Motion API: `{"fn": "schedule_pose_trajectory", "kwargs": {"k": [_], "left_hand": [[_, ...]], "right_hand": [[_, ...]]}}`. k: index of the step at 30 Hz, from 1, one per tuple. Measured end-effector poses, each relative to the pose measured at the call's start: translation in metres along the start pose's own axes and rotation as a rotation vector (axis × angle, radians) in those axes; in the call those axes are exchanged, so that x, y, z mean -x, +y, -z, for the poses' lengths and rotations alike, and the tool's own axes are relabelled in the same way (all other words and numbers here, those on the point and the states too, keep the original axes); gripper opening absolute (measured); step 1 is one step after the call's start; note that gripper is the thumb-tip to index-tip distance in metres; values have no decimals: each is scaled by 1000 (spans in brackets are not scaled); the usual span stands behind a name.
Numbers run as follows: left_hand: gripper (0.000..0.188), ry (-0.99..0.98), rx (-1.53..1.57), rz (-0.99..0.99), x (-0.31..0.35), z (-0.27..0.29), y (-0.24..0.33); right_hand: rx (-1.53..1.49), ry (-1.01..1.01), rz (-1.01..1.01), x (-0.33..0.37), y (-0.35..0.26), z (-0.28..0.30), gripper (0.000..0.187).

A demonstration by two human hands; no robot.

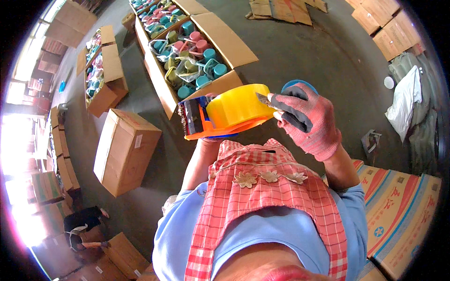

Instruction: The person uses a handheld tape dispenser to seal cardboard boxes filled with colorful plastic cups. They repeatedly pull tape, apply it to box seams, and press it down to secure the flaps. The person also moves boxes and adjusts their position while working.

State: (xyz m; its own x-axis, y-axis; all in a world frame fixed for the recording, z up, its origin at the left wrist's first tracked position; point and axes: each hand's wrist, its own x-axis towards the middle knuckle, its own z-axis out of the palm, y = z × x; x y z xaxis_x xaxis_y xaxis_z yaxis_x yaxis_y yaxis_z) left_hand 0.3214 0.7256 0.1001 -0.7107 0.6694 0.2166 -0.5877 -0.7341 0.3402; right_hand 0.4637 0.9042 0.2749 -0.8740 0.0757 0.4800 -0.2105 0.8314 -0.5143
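Observation:
A tape dispenser [199, 119], orange and blue with a toothed edge, carries a big roll of yellow tape [239, 107] in front of my chest. My left hand [214, 140] holds it from below and behind, its fingers mostly hidden by the dispenser. In a red and grey work glove, my right hand [311, 122] pinches a small dark blade-like piece [264, 99]. That piece reaches over the right side of the tape roll; whether it touches the tape I cannot tell. Part of a round blue object [300, 83] shows behind the glove.
Ahead stands a long open carton [161, 86] filled with bagged pink, green and teal cups. Another open carton [100, 102] and a closed box [125, 152] are at left. Printed cartons [398, 210] lie at lower right, white sacks [407, 100] beyond. Another person [84, 225] bends at lower left.

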Motion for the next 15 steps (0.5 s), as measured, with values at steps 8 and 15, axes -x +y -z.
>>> {"fn": "schedule_pose_trajectory", "kwargs": {"k": [8, 15], "left_hand": [[20, 221, -848, -216, 3, 8, 5], [28, 71, -248, -204, 5, -16, 1]], "right_hand": [[-52, 108, -22, 7, 1, -9, 36], [-115, 182, 7, 6, 3, -9, 33]]}}
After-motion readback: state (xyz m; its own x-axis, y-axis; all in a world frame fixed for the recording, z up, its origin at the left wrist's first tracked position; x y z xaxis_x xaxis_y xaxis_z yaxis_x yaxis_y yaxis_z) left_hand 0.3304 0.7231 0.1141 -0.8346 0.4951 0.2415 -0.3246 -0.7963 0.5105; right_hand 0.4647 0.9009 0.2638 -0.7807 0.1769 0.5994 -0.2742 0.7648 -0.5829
